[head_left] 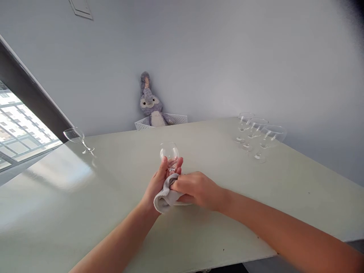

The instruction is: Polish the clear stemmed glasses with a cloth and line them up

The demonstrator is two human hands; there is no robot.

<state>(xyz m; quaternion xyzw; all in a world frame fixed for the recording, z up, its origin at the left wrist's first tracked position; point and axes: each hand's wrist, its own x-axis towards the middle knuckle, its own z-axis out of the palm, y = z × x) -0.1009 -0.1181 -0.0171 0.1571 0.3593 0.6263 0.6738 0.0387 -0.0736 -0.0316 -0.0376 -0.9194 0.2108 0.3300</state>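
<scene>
My left hand [159,178] is closed around the lower bowl of a clear wine glass [168,150], whose rim points away from me. In my right hand [197,189] is a pale grey cloth [165,199], bunched against the stem end of the glass. The cloth and my fingers hide the glass's stem and foot. Both hands are above the near middle of the table.
The pale table [119,212] spreads to both sides. One wine glass [75,135] stands at the far left; several more glasses [257,129] stand in a row at the right. Behind the far edge, a plush rabbit [150,104] sits in a white basket [179,119].
</scene>
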